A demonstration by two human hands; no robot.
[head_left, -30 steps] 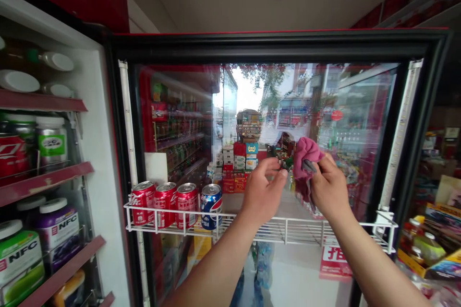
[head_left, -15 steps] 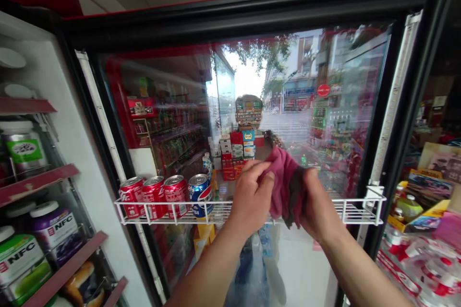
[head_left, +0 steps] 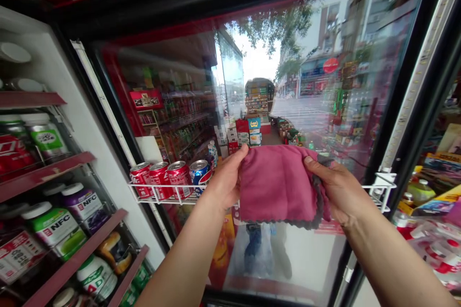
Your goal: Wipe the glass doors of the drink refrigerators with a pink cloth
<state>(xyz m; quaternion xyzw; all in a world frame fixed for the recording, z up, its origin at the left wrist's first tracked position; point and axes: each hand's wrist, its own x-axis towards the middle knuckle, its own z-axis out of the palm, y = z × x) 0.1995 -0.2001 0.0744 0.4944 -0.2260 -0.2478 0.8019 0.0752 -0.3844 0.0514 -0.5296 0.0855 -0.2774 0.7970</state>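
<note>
A folded pink microfibre cloth (head_left: 279,184) with a dark grey scalloped edge is stretched between my two hands. My left hand (head_left: 226,177) pinches its upper left corner. My right hand (head_left: 334,187) grips its right side. Both hands hold it in front of the glass of an open refrigerator door (head_left: 317,105), a little above the door's white wire rack (head_left: 162,196). On that rack stand several red cola cans (head_left: 160,180) and a blue Pepsi can (head_left: 200,175), just left of my left hand.
To the left, the cooler's shelves (head_left: 43,165) hold bottles of NFC juice (head_left: 54,223) and red cans. Goods and bottled drinks are stacked at the lower right. The door's black frame runs past my right forearm, and the glass reflects a street and shop shelves.
The cloth has been spread out flat from a bunched state, with my hands moved apart. The view has tilted, and the door appears larger and closer.
</note>
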